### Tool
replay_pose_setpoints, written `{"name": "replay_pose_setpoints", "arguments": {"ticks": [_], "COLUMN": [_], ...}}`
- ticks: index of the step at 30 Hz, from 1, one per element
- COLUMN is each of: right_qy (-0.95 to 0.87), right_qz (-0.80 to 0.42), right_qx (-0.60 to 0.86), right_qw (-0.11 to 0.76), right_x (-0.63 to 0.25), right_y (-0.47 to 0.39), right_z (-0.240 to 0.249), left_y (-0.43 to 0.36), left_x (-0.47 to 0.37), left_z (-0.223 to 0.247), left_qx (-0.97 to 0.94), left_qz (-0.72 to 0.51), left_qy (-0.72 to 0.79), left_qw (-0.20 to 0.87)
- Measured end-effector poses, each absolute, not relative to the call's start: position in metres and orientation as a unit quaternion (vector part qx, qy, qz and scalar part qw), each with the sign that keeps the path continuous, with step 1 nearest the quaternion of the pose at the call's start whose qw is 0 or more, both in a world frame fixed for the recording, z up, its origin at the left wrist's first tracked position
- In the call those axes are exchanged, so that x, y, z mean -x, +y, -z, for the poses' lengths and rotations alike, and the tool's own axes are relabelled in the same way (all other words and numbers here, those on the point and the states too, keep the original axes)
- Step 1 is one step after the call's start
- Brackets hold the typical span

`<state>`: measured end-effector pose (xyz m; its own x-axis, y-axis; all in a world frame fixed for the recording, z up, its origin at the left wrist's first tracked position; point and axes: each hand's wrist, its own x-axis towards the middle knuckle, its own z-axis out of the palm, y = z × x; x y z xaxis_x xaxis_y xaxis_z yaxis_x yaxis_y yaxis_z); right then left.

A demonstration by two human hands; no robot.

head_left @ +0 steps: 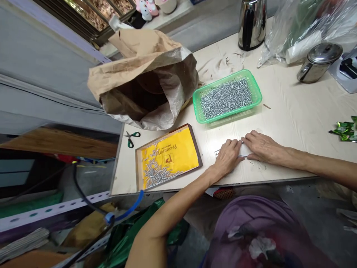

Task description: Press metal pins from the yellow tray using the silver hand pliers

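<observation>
My left hand (228, 155) and my right hand (262, 148) are close together near the table's front edge. Between them lies a flat pale strip (245, 150) with metallic-looking edges. Fingers and thumbs of both hands are closed on its long sides. Much of the strip is under my left hand, so its exact kind cannot be made out. Behind the hands stands a green plastic basket (201, 118) full of small silver screws (227, 97). To the left, a shallow tray (195, 143) lined with yellow printed plastic holds a loose pile of silver screws (156, 173).
A large open paper sack (134, 70) stands behind the tray. Scissors (131, 139) lie at the left edge. At the back are a steel kettle (251, 26), a lidded metal pot (319, 61) and clear plastic bags (301, 29). A shiny green object (346, 129) lies far right.
</observation>
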<state>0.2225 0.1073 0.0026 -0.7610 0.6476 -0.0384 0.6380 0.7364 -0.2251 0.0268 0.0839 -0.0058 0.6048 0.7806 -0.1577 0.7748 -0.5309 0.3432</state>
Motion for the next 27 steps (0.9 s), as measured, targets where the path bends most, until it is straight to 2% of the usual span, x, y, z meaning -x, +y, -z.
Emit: {"name": "replay_pose_setpoints", "arguments": {"ticks": [14,20,27], "right_qy": [-0.911,-0.921,-0.917], "right_qz": [-0.173,-0.18,-0.096], "right_qx": [0.362,0.333,0.386], "right_qw": [0.096,0.089,0.033], "right_x": [-0.231,-0.243,-0.213], "right_y": [0.108,0.138,0.17], "right_z": [0.013,0.009,0.001], "left_y": [0.086,0.04,0.015], "left_x": [-0.03,-0.047,-0.069], "left_z": [0.019,0.034,0.036], "left_qx": [-0.843,-0.841,-0.849], "left_qz": [-0.087,-0.138,-0.14], "left_qy": [0.481,0.498,0.465], "left_qw": [0.225,0.161,0.208]}}
